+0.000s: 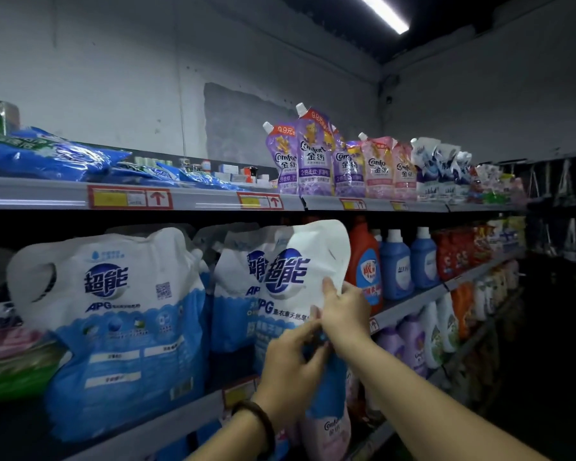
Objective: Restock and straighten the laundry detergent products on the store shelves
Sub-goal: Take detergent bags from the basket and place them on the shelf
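White-and-blue detergent pouch [300, 277], upright, slightly tilted, in front of matching pouches [120, 314] on middle shelf [409, 307].

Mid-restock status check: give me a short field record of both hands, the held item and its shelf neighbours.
left hand: grips the white-and-blue pouch low down
right hand: grips its right edge, thumb on the front
pouch position: upright, in front of the middle shelf, overlapping a matching pouch
to its right: orange bottle, then blue bottles
top shelf: purple pouches and pink pouches standing; blue bags lying flat
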`<state>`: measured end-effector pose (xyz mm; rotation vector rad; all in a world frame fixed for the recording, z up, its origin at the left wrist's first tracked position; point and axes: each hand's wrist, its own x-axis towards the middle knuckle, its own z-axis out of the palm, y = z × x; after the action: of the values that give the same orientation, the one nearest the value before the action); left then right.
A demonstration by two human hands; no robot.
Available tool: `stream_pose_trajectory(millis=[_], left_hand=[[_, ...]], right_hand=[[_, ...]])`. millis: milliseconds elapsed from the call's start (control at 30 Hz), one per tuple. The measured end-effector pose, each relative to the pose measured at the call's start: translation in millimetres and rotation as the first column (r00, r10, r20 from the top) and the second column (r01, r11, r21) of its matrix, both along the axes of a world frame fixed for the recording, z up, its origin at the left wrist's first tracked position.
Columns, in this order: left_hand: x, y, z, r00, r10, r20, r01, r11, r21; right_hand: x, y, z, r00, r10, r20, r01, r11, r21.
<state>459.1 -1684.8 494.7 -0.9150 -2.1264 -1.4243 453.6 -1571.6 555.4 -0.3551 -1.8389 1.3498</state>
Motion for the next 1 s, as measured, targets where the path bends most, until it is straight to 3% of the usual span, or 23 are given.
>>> stream_pose_trajectory(millis=[33,133,200,333,400,467,533,700,867,1000], left_hand=[[-1,-11,3,0.999,-0.028,0.037,0.025,0.997,0.070],[-9,-47,12,0.988,0.123,0.091,-0.144,0.949,0.280],[-9,-63,18,0.955,0.005,0.295,-0.111,0.932,0.345],[-19,-86,21,0.810,-0.233,0.538,0.095,0.958,0.272],[-19,-85,15,0.673,-0.443,0.592,0.257,0.891,0.374],[-12,-77,10,0.628,-0.555,0.545,0.405,0.831,0.380],[-5,-71,10,0.644,-0.588,0.490,0.455,0.809,0.373],[-10,-66,12,0.716,-0.469,0.517,0.302,0.876,0.377],[-24,-59,11,0.692,-0.518,0.503,0.120,0.769,0.628],[-42,-60,27,0.854,-0.302,0.423,0.033,0.844,0.536]], right_hand=[[4,6,2,1.000,0.014,-0.014,-0.014,1.000,-0.022],[12,23,11,0.992,0.110,-0.059,-0.114,0.991,-0.065],[17,37,19,0.974,0.202,-0.105,-0.210,0.975,-0.070],[35,56,34,0.898,0.392,-0.200,-0.415,0.905,-0.093],[37,60,33,0.874,0.434,-0.220,-0.459,0.885,-0.076],[31,61,28,0.874,0.440,-0.205,-0.458,0.888,-0.048],[23,64,24,0.889,0.412,-0.198,-0.427,0.904,-0.036],[8,58,27,0.871,0.444,-0.211,-0.461,0.887,-0.036],[-23,52,27,0.831,0.524,-0.185,-0.535,0.844,-0.013],[-49,60,33,0.855,0.516,-0.041,-0.509,0.853,0.115]])
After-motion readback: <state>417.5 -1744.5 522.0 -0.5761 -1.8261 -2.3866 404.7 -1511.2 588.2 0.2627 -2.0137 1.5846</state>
